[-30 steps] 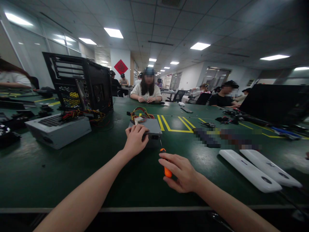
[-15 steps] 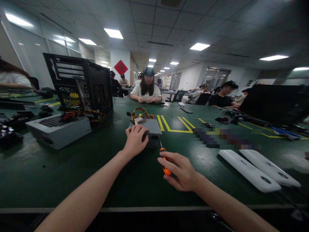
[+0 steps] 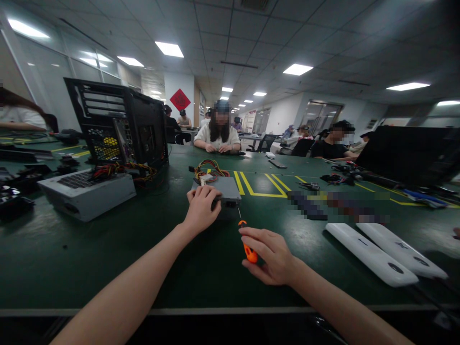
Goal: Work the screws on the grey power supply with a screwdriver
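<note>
A small grey computer power supply lies on the green table in front of me, its bundle of coloured cables at the far side. My left hand grips the near left part of it, fingers curled over the top and the thumb at the near face. My right hand holds an orange and black screwdriver by its handle. The thin shaft points away from me, its tip at the right end of the power supply's near face; whether it sits in a screw is too small to tell.
A second, larger power supply stands at left before a black computer case. Two white elongated devices lie at right, with a dark monitor behind them. Pliers lie right of centre. Across the table sits a person.
My right hand and the screwdriver handle have shifted slightly right, and the fingers have turned a little round the handle. My left hand and the power supply stay put.
</note>
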The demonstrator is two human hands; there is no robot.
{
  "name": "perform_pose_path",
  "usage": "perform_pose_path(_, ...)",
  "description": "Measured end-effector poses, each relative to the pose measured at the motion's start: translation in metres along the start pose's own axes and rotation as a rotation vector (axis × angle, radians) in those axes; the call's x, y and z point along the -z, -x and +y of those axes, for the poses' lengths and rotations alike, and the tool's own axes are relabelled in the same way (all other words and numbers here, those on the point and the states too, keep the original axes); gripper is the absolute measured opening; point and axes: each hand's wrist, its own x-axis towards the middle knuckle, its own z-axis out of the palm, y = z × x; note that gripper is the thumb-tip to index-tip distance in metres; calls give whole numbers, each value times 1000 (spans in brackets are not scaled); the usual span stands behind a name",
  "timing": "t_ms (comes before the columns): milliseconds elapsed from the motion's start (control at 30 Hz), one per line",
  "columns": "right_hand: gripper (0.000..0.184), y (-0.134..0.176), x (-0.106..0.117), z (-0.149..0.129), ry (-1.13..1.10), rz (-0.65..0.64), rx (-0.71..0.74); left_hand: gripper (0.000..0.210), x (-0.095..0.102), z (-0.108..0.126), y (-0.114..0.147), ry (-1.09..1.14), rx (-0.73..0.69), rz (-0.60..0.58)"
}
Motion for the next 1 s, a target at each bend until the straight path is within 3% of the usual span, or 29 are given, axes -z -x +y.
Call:
perform_pose_path(100, 31, 2, -2, 1, -30, 51, -36, 17, 0, 0, 0, -2, -7, -1)
perform_pose_path(333, 33, 1, 1, 3, 27, -72, 31, 17, -1, -1, 0, -12, -5, 3)
perform_pose_path(567, 34, 7, -5, 4, -78, -2, -35, 17, -1, -1, 0, -6, -8, 1)
perform_pose_path(767, 33, 2, -1, 2, 8, -94, 34, 17, -2, -2, 0, -5, -12, 9)
perform_pose_path(1000, 34, 9, -5, 5, -87, 39, -73, 17, -1, 0, 1, -15, -10, 19)
